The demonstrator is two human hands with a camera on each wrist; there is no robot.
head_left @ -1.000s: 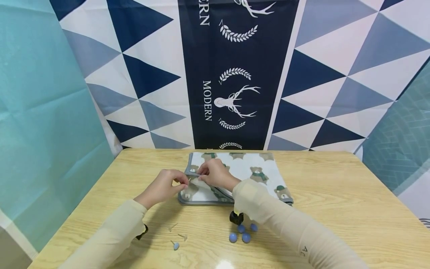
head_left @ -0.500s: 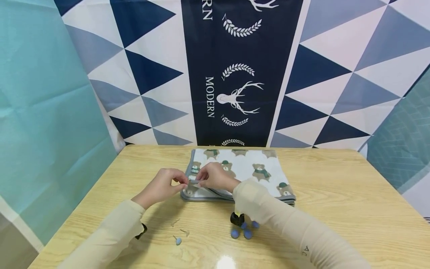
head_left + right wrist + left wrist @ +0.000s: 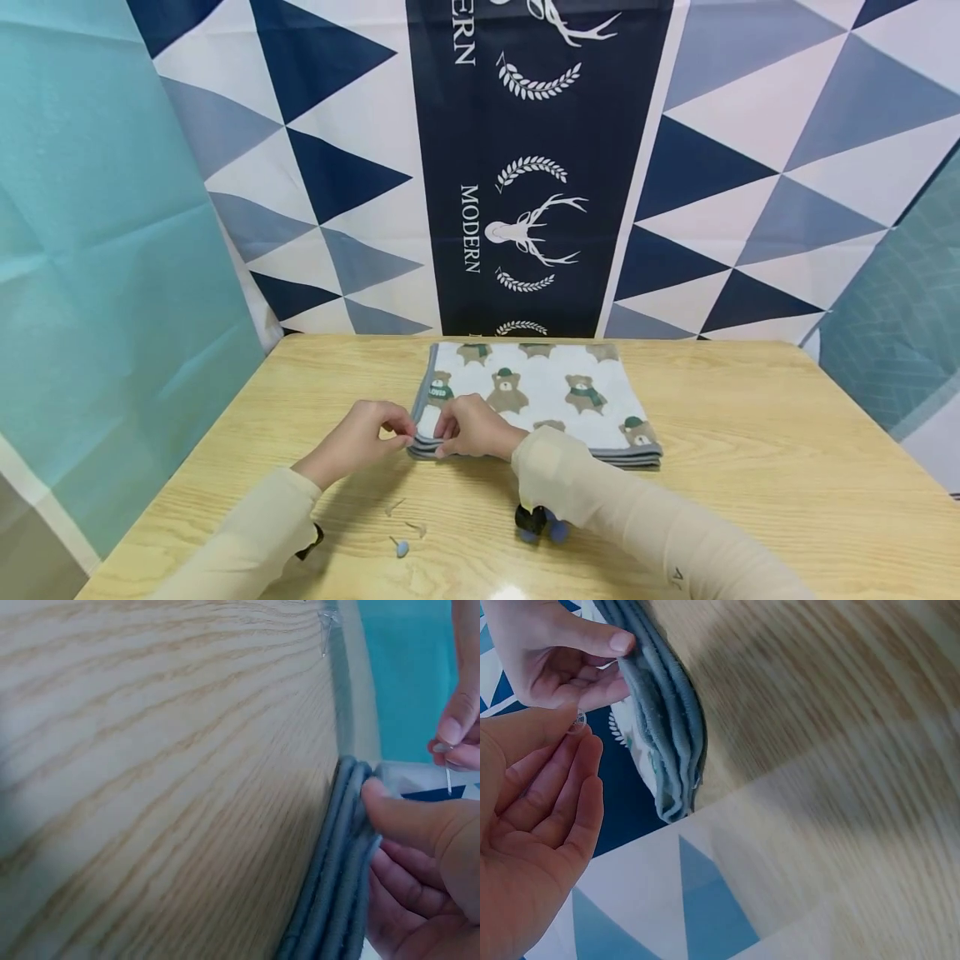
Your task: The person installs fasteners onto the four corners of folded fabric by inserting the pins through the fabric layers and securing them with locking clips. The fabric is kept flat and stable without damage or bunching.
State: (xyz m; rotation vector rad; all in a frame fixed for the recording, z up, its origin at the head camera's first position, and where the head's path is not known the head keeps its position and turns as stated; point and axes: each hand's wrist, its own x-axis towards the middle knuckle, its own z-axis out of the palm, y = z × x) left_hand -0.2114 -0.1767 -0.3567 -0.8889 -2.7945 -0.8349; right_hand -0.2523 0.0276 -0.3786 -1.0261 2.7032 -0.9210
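Observation:
A folded white blanket (image 3: 540, 387) with a bear print and grey edging lies at the back middle of the table. My left hand (image 3: 367, 437) is beside its near left corner. Between thumb and fingertip it pinches a small pin with a clear round base (image 3: 578, 722); in the right wrist view the pin's thin shaft (image 3: 449, 778) points away from the fingers. My right hand (image 3: 472, 429) grips the blanket's near edge close to that corner, thumb on the stacked grey edges (image 3: 341, 855) and fingers behind them.
On the wooden table (image 3: 750, 492), a pin with a blue cap (image 3: 402, 548) and two clear pins (image 3: 417, 528) lie in front of the left hand. Blue round caps (image 3: 558, 532) sit partly hidden below the right wrist. Patterned fabric (image 3: 525, 167) hangs behind the table.
The blanket's lifted top corner has come down onto the layers below, and my right hand moved nearer with it. My left hand stays by the corner, slightly nearer.

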